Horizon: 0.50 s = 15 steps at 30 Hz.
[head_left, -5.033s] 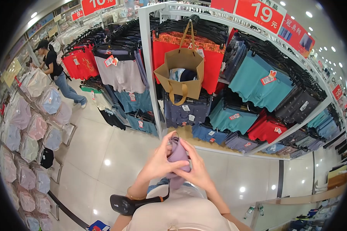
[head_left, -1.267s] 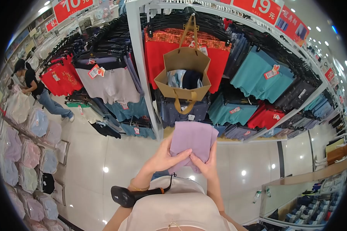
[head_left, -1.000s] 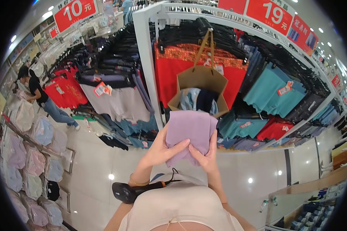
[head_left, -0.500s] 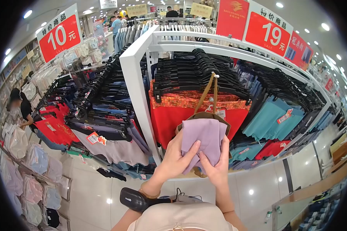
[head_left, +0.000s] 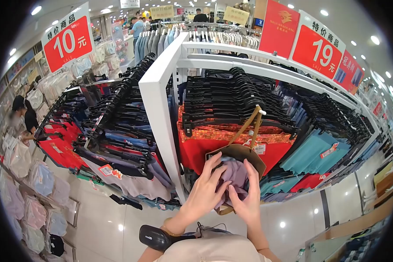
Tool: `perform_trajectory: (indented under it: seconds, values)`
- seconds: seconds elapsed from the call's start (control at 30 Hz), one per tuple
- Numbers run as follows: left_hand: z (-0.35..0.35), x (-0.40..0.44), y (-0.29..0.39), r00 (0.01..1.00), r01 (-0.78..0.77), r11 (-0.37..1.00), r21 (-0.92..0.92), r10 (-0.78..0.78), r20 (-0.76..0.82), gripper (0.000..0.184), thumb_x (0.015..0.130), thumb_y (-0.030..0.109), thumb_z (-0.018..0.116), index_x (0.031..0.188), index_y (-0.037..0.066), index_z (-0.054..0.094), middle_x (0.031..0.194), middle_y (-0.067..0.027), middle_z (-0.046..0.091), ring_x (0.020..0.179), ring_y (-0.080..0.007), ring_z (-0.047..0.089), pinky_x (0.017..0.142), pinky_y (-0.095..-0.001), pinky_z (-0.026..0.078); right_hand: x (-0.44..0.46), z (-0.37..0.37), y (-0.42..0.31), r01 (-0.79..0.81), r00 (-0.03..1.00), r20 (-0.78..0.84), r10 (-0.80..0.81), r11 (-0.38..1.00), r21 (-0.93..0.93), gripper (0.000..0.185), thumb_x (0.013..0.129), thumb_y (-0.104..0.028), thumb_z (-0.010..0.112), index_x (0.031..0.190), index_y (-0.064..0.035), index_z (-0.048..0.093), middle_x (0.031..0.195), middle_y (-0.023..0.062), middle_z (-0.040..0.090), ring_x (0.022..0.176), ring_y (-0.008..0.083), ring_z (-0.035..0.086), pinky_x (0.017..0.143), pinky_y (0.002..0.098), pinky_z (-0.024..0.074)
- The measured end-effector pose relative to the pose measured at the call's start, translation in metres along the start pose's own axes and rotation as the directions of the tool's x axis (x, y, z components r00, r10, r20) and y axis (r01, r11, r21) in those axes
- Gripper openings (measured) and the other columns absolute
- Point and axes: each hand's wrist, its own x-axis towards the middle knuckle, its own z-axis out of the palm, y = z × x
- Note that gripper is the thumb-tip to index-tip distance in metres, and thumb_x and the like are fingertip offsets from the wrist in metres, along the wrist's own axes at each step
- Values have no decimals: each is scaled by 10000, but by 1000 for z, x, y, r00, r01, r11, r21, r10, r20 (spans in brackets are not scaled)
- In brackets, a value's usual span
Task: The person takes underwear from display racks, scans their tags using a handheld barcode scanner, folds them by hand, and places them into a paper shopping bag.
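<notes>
A brown bag (head_left: 254,161) hangs by its strap from the white hook at the end of a clothes rail, its mouth open toward me. Crumpled purple cloth (head_left: 236,171) sits in the mouth of the bag, bunched between my hands. My left hand (head_left: 207,187) grips it from the left, fingertips near the bag's rim and thumb on the fabric. From the right, my right hand (head_left: 247,192) curls around the same cloth, with its thumb pressed in at the front. The lower part of the bag is mostly hidden behind my hands.
Red garments (head_left: 196,150) on black hangers hang right behind the bag. A white rack post (head_left: 159,113) stands to the left, and teal garments (head_left: 314,153) hang to the right. Another person (head_left: 26,115) is at the far left by packaged goods. A black device (head_left: 155,238) is near my left forearm.
The purple cloth has gone from a neat folded bundle in front of the bag to a crumpled mass in its mouth. My left fingers have moved up toward the rim.
</notes>
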Motion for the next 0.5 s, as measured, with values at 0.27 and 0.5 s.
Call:
perform_trajectory:
  seconds: [0.27,0.5]
  values:
    - [2,-2,23,965,-51,987,-156,8,-263,216,766,-59,534,977,-20,558,1109,-158,486,894,-195,580,685,-252,496,-8,-31,-16,87,989,111,-100,990,111,306,731,42,533,1029,-14,574,1151,166,497,1088,309,472,915,379,371]
    - [42,-30,72,780,-387,887,-250,171,-602,84,857,76,423,861,-6,440,752,-103,453,509,-150,477,493,-212,400,-51,-107,8,-198,742,591,-316,739,643,156,728,71,505,826,3,605,818,114,618,761,230,609,654,296,464]
